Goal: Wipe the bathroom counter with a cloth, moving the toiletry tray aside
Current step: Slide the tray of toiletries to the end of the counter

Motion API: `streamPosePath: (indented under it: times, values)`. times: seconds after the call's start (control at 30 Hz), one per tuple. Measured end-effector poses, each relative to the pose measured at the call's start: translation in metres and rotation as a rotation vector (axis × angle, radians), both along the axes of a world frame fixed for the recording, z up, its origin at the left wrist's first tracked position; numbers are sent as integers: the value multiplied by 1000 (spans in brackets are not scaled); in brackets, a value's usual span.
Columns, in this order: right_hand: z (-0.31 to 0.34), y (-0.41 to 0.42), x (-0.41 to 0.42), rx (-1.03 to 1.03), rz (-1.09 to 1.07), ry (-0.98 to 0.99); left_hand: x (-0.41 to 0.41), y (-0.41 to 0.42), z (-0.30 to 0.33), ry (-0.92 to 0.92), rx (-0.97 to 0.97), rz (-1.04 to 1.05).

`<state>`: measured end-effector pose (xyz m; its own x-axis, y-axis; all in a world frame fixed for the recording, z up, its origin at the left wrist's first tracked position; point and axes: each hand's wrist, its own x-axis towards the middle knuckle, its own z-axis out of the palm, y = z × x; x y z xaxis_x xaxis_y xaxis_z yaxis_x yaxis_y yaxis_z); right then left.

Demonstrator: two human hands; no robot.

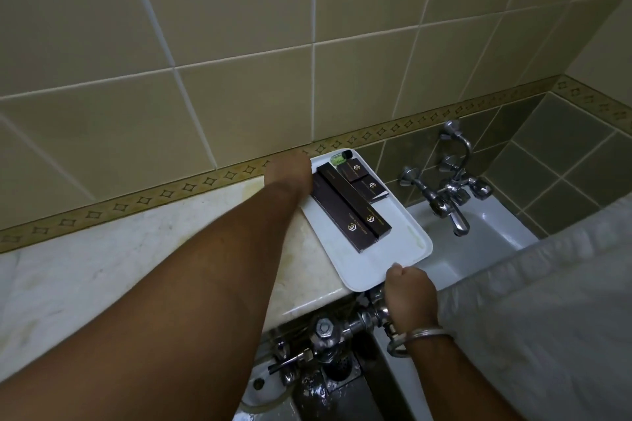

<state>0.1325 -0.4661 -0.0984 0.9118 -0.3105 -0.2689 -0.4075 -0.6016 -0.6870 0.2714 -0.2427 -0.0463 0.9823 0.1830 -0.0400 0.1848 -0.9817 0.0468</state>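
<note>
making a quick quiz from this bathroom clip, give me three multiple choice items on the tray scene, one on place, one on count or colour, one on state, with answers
1. Where does the white tray sit?
A. at the counter's end next to the tub
B. on the floor
C. inside the tub

2. How many long dark boxes lie side by side on the tray?
A. five
B. two
C. none

3. What is the right hand doing?
A. hanging free in the air
B. turning the tub faucet
C. gripping the tray's near edge

Answers:
1 A, the tray rests on the marble counter with a corner overhanging toward the tub.
2 B, two long boxes lie parallel, beside smaller dark boxes.
3 C, its fingers close on the near rim, while the left hand is at the tray's far left edge; the faucet is untouched.
</note>
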Motion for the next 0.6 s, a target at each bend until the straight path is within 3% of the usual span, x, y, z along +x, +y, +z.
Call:
streamPosePath:
  times: [0.1,0.23,0.4,0.6]
  values:
    - [2,-2,1,18,41,63,-19,6,-1,20,41,-6]
    - [18,-10,-9,-104,169,124,-59,24,4,22,5,0]
    - [62,-12,-33,-334,325,-98,-144,44,22,57,-51,-2]
    - [123,75,-53,-393,818,-326,-308,123,43,142,-7,75]
